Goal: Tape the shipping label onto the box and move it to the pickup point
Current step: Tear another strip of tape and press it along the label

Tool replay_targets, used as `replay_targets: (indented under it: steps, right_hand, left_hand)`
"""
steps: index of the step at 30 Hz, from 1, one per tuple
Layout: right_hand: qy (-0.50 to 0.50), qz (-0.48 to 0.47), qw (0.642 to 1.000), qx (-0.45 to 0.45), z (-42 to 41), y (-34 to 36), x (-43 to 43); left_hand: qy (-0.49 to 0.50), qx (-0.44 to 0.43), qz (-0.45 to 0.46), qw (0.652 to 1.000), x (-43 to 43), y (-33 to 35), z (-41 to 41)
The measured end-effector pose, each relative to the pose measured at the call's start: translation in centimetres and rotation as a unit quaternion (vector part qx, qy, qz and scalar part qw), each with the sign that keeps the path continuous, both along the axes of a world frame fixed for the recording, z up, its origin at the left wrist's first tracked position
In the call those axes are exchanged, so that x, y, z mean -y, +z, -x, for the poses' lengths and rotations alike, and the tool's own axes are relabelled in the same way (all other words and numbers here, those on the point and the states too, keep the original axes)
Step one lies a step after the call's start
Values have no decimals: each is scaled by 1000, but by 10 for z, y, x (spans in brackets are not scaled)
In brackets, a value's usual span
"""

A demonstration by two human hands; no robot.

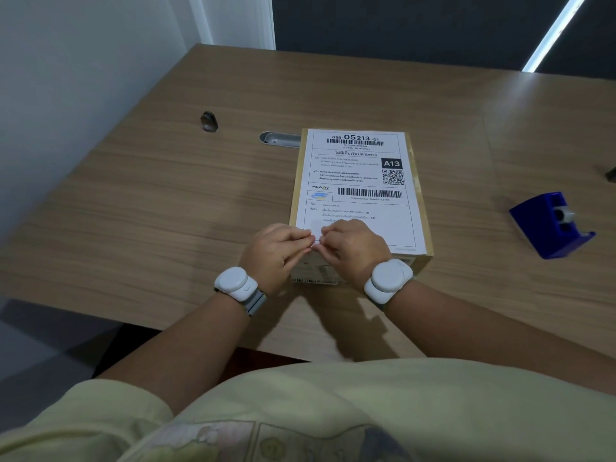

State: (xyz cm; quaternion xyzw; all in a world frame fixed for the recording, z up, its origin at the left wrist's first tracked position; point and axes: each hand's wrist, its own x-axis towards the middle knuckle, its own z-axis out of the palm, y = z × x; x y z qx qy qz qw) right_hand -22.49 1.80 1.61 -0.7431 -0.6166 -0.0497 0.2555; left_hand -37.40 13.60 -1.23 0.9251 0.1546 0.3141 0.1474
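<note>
A brown cardboard box [420,195] lies flat on the wooden desk, with a white shipping label [358,181] covering most of its top. Over the box's near left corner, my left hand [276,251] and my right hand [353,248] meet fingertip to fingertip. Both pinch a short, nearly invisible strip of clear tape [316,240] stretched between them, just above the label's lower edge. The hands hide that corner of the label and part of the box's front face. A blue tape dispenser [551,225] stands to the right of the box.
The desk [166,195] has a grey oval cable slot [278,139] just left of the box's far end and a small dark metal object [209,121] further left. A white wall runs along the left side. A dark object pokes in at the right edge [610,173].
</note>
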Motion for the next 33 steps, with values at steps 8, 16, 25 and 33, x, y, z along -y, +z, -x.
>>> replay_targets:
  steps: [8, 16, 25, 33]
  right_hand:
    - [76, -39, 996, 29, -12, -11, 9]
    - [47, 69, 994, 67, -42, -13, 55]
    - [-99, 93, 991, -21, -103, -4, 127]
    - [-183, 146, 964, -128, -188, -4, 205]
  left_hand:
    - [45, -9, 104, 994, 3, -1, 8]
    - [166, 51, 240, 955, 24, 26, -7]
    - [27, 30, 119, 992, 73, 58, -123]
    - [-69, -44, 99, 992, 147, 63, -256]
